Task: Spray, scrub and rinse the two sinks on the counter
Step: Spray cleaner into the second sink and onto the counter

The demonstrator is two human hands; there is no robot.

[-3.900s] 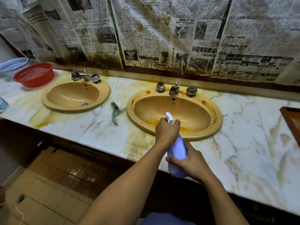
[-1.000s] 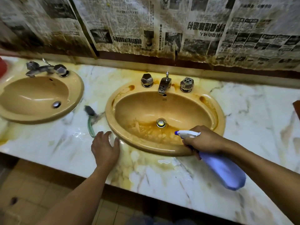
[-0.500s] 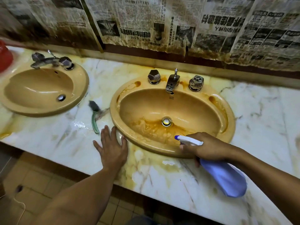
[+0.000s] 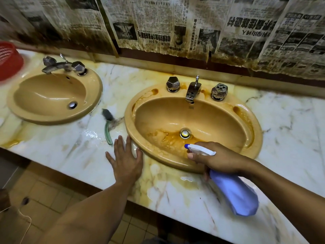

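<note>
Far left of my left hand (image 4: pixel 125 159): red basket (image 4: pixel 8 60) at the end of the counter (image 4: pixel 70 155), partly out of view.

Left sink (image 4: pixel 95 88), well to the left of that hand: basin glossy and even in colour, no foam or stain that I can make out. Cannot tell whether it has been sprayed.

Brush (image 4: pixel 107 127): lies on the marble just beyond my left fingertips, between the two sinks, not held.

Left hand: flat, palm down on the wet counter, fingers straight and spread, holding nothing. Thumb side sits at the near-left rim of the right sink (image 4: pixel 255 138), perhaps touching.

Right sink, beyond and between my hands: brown stain around the drain (image 4: pixel 185 133) and in patches along the rim. No water running from the tap (image 4: pixel 192 92).

Right hand (image 4: pixel 219 159): over the near rim, fingers curled round the neck of the spray bottle (image 4: pixel 235 196). Nozzle points left across the basin, bottle body slants back towards me.

Judgement: spraying stage on the right sink, early in the task. Left to do: scrub and rinse here, then probably the whole routine on the left sink
</note>
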